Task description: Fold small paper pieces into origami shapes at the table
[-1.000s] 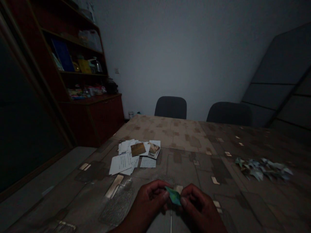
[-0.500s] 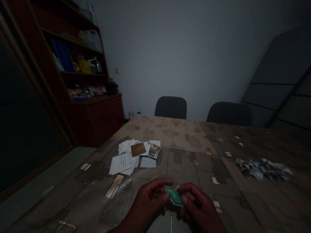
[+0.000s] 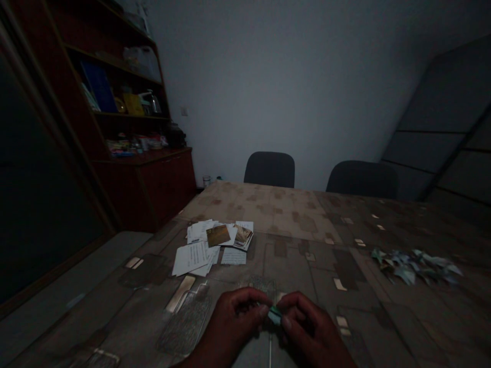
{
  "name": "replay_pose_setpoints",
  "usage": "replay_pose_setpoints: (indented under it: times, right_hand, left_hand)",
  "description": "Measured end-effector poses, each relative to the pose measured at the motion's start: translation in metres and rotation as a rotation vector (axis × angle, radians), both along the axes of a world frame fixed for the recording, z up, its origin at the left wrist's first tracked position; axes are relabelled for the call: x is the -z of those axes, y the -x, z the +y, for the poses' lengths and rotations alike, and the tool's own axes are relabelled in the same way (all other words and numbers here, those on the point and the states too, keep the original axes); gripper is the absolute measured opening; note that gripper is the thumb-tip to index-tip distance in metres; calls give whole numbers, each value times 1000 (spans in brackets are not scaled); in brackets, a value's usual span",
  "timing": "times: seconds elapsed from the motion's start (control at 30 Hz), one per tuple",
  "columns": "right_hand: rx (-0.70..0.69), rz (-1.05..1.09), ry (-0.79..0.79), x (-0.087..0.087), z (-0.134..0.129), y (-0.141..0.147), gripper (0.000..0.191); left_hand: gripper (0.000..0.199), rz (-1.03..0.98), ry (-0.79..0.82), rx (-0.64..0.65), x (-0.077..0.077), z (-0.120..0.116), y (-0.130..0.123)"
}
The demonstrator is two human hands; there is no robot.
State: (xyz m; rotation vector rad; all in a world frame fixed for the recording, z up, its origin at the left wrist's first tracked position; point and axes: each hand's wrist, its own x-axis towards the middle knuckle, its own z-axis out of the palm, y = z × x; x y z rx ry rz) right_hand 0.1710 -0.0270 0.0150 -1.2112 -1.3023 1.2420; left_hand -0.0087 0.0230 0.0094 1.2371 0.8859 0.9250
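Fine pinching, apparently at a folding step

A pale wall point(image 3: 299, 92) is filling the background, and a dark red cabinet point(image 3: 169, 179) is standing at the left. The counter point(image 3: 284, 225), covered with a brown patterned cloth, is spreading across the foreground, with two gray chairs point(image 3: 270, 168) standing along its far side.

On the counter, a loose spread of white cards point(image 3: 192, 258) is lying left of centre, some bearing print, with a brown picture card point(image 3: 218, 235) resting on top. Well apart at the right, a heap of crumpled-looking papers point(image 3: 406, 276) is sitting by itself.

At the near edge, the left hand point(image 3: 243, 314) and the right hand point(image 3: 310, 327) are meeting just above the cloth, neither one free: each is pinching one side of a small green paper point(image 3: 274, 315), which is sitting between them. Dim light is hiding its exact creases.

The hands seem to be folding or shaping the paper. The next move is probably calling for a steady pinch on one side while the other hand is pressing or turning an edge, gently enough to avoid tearing.
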Motion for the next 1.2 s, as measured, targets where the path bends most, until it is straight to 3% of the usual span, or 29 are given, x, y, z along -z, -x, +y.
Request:
replay_pose_setpoints:
  times: [0.2,0.73,0.9,1.2]
  right_hand:
    - [5,-34,9,3,1,-2,49]
    - [-13,152,74,12,9,-5,51]
    - [-7,198,89,15,10,-5,51]
    - [0,77,11,8,3,-2,48]
  left_hand:
    - [36,11,3,17,2,-4,1]
    - [46,-20,-25,70,12,-3,1]
    - [46,-8,-29,75,5,-4,1]
    - [34,15,-57,33,2,-1,2]
